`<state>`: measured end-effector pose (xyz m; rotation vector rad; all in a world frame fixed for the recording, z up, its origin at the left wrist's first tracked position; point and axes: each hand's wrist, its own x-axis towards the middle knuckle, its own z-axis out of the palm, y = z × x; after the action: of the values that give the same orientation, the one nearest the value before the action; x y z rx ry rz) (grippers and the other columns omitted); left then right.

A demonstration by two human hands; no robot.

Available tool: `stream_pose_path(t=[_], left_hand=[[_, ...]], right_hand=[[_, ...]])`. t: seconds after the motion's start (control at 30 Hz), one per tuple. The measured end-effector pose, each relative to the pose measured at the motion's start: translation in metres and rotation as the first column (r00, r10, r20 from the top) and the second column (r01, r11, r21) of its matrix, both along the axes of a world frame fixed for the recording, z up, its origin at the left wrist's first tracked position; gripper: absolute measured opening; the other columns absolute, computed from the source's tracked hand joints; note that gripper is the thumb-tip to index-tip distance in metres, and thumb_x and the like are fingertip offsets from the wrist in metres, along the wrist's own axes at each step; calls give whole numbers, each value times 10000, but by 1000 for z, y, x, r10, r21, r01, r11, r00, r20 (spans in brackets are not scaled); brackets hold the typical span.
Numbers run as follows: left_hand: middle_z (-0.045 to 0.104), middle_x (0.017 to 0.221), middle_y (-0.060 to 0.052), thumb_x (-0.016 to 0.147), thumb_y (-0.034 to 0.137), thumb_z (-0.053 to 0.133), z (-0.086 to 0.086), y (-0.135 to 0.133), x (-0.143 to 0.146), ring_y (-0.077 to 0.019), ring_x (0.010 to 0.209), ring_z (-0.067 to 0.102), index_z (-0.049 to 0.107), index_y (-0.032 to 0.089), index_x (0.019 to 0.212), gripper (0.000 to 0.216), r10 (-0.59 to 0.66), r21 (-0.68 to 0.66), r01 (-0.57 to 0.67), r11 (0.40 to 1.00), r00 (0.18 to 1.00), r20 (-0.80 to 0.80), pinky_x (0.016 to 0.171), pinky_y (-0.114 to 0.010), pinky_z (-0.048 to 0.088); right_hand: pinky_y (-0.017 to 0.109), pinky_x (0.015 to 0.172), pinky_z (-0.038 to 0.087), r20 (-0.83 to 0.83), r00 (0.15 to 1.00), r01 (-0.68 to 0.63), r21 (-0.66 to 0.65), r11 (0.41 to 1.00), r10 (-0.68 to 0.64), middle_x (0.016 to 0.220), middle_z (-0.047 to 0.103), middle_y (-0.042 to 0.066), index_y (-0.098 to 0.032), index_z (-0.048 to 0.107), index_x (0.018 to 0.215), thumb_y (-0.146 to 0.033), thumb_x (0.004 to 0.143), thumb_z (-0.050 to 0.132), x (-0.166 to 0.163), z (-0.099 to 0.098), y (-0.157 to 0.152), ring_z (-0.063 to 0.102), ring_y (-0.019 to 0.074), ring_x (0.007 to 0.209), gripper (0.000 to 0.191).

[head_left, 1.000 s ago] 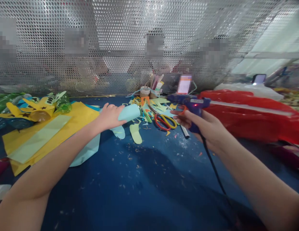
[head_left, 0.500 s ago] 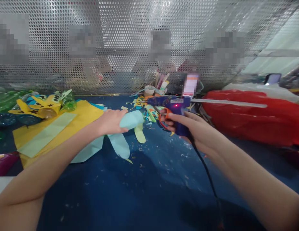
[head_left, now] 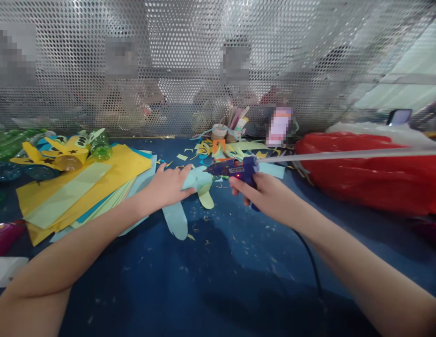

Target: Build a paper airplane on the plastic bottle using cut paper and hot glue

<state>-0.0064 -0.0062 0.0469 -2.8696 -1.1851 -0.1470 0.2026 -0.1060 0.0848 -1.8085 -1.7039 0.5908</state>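
Observation:
My left hand (head_left: 167, 186) is closed round a light blue paper-covered roll (head_left: 198, 181) lying on the blue table (head_left: 221, 271). My right hand (head_left: 265, 194) grips a purple hot glue gun (head_left: 235, 169) with a red light on its side. A long glue stick (head_left: 340, 155) juts out of its back to the right. The gun's nozzle points left at the top of the roll. Two cut-out paper shapes, one light blue (head_left: 175, 220) and one pale green (head_left: 206, 200), lie under and in front of the roll.
Yellow, green and blue paper sheets (head_left: 80, 187) lie stacked at the left, with bottle-and-paper crafts (head_left: 63, 154) behind them. Paper scraps and a cup of sticks (head_left: 226, 131) sit at the back. A red plastic bag (head_left: 372, 173) fills the right. People sit beyond the perforated metal screen (head_left: 203, 65).
My right hand brought the glue gun down and left, so its nozzle now reaches the roll. My left hand lowered the roll onto the table.

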Motion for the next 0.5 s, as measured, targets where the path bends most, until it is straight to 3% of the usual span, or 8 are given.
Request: stream_pose_path(t=[0.23, 0.5], left_hand=[[571, 1274, -191, 914, 523, 388, 5, -6, 2, -325, 1167, 532, 278, 92, 1433, 683, 1, 29, 1, 1000, 997, -83, 1060, -516, 218], [607, 1206, -181, 905, 540, 399, 3, -5, 3, -319, 1096, 570, 333, 111, 1388, 650, -4, 63, 9, 998, 997, -80, 1031, -503, 251]], right_hand=[[250, 526, 437, 193, 981, 4, -48, 999, 6, 678, 642, 23, -180, 535, 719, -482, 901, 410, -3, 0, -3, 571, 105, 437, 374], [262, 540, 428, 233, 972, -23, -38, 999, 31, 550, 603, 14, -192, 523, 694, -506, 906, 389, -7, -5, -3, 579, 135, 463, 402]])
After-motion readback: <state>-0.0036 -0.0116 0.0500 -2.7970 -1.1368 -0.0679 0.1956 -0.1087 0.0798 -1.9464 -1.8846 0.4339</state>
